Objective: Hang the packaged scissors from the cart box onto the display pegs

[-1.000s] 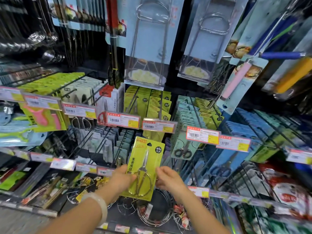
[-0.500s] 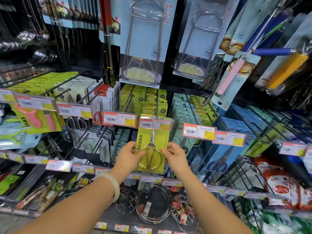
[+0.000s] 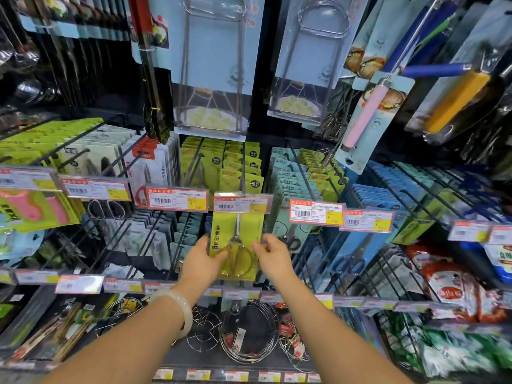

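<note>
A yellow-green scissors package (image 3: 237,239) with gold-handled scissors hangs upright just under a red-framed price tag (image 3: 241,203) at the front of a display peg (image 3: 243,167). My left hand (image 3: 203,259) pinches the package's lower left edge. My right hand (image 3: 270,254) pinches its right edge. The card's top is hidden behind the tag, so I cannot tell whether its hole sits on the peg. More of the same yellow-green packages (image 3: 241,162) hang further back on that peg. The cart box is out of view.
Neighbouring pegs carry teal scissor cards (image 3: 291,173) on the right and grey-white cards (image 3: 91,153) on the left. Large blue-backed utensil packs (image 3: 213,65) hang above. Wire racks (image 3: 249,331) lie on the shelf below my forearms. Price tags line the peg fronts.
Both hands lifted the scissors package up from below the tag row and pushed it toward the shelf, so its top now sits behind the price tag.
</note>
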Demonstrator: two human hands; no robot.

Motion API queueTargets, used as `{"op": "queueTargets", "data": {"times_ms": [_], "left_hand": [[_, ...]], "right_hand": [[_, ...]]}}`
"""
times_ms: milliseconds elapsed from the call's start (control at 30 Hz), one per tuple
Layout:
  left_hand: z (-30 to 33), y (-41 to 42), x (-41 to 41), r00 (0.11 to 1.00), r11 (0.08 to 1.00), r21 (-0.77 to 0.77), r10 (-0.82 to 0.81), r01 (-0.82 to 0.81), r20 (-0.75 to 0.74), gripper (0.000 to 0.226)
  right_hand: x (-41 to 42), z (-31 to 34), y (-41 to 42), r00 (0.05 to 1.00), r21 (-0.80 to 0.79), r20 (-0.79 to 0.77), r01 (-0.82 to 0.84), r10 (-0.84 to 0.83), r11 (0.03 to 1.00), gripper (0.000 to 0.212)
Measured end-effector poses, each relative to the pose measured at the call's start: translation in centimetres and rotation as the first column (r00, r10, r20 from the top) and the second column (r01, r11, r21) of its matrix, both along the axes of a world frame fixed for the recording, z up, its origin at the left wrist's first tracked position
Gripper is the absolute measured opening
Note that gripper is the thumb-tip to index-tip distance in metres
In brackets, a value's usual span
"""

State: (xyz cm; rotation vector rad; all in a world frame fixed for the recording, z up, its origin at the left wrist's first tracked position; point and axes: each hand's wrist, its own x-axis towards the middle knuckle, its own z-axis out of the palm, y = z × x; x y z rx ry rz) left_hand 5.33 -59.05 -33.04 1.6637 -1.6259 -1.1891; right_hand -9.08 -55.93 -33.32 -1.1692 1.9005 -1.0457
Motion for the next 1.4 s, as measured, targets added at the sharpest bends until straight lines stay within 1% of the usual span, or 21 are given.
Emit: {"op": "queueTargets", "data": {"times_ms": [67,100,133,200,267,367,433,467,567,633,700,800,900,1067,1133,1233,1400], "left_hand": [[-0.9,-0.2,-0.2,0.991,0.993,0.116,-0.039,0.024,0.131,0.081],[-1.3,-0.1,-0.5,0.975,0.985,0.169,-0.080,0.045,0.209,0.091],[-1.7,0.3,-0.9,0.945,0.975,0.206,-0.140,0.080,0.296,0.096],[-2.3,1.3,-2.3,0.854,0.952,0.242,-0.281,0.189,0.438,0.090],[-2.6,2.4,-4.3,0.754,0.920,0.228,-0.393,0.319,0.527,0.083],[-2.4,4.3,-8.3,0.617,0.849,0.143,-0.475,0.508,0.628,0.075],[-1.8,6.0,-11.4,0.532,0.787,0.103,-0.500,0.608,0.684,0.072],[-1.6,6.9,-13.1,0.493,0.755,0.092,-0.511,0.650,0.704,0.072],[-0.6,10.4,-18.7,0.398,0.653,0.067,-0.537,0.755,0.744,0.068],[-0.2,13.3,-22.8,0.346,0.583,0.056,-0.555,0.811,0.756,0.067],[0.0,16.5,-26.9,0.304,0.512,0.049,-0.581,0.858,0.755,0.068],[0.4,21.7,-33.0,0.229,0.405,0.047,-0.605,0.913,0.762,0.068],[1.2,27.0,-38.6,0.136,0.288,0.070,-0.635,0.955,0.760,0.073],[2.6,35.9,-46.5,0.038,0.082,0.017,-0.629,0.996,0.777,0.059],[2.9,39.3,-49.2,-0.001,0.006,0.005,-0.625,1.000,0.781,0.056],[2.5,43.8,-53.1,-0.066,-0.097,0.007,-0.621,0.995,0.781,0.054],[1.4,49.4,-59.4,-0.164,-0.250,0.010,-0.604,0.968,0.780,0.054]], "right_hand": [[-0.4,-0.6,0.1,0.996,0.088,-0.086,-0.004,0.012,0.996,0.036],[-0.6,-0.8,0.4,0.992,0.147,-0.126,-0.010,0.029,0.989,0.045],[-0.9,-1.2,0.8,0.982,0.198,-0.179,-0.021,0.058,0.980,0.048],[-1.9,-2.0,2.0,0.947,0.297,-0.293,-0.038,0.129,0.954,0.048],[-3.5,-2.6,3.7,0.900,0.381,-0.387,-0.041,0.199,0.924,0.046],[-6.7,-2.9,6.8,0.808,0.478,-0.516,-0.006,0.286,0.878,0.051],[-9.4,-2.8,9.3,0.755,0.507,-0.585,0.055,0.296,0.860,0.053],[-10.9,-2.7,10.7,0.743,0.508,-0.607,0.090,0.281,0.857,0.053],[-15.9,-2.2,15.6,0.725,0.502,-0.652,0.194,0.221,0.843,0.051],[-19.4,-1.9,19.3,0.716,0.484,-0.677,0.260,0.168,0.836,0.054],[-22.8,-1.5,23.3,0.714,0.466,-0.691,0.326,0.109,0.822,0.054],[-27.5,-0.8,29.8,0.687,0.465,-0.723,0.410,0.070,0.785,0.059],[-31.6,0.0,36.6,0.664,0.443,-0.748,0.506,-0.006,0.740,0.050],[-37.4,1.9,47.9,0.622,0.405,-0.763,0.670,-0.173,0.623,0.040],[-39.1,2.3,52.0,0.606,0.403,-0.762,0.721,-0.229,0.564,0.041],[-41.2,2.2,57.1,0.610,0.438,-0.733,0.761,-0.300,0.478,0.047],[-45.6,0.9,62.5,0.592,0.476,-0.696,0.804,-0.406,0.357,0.046]]}}
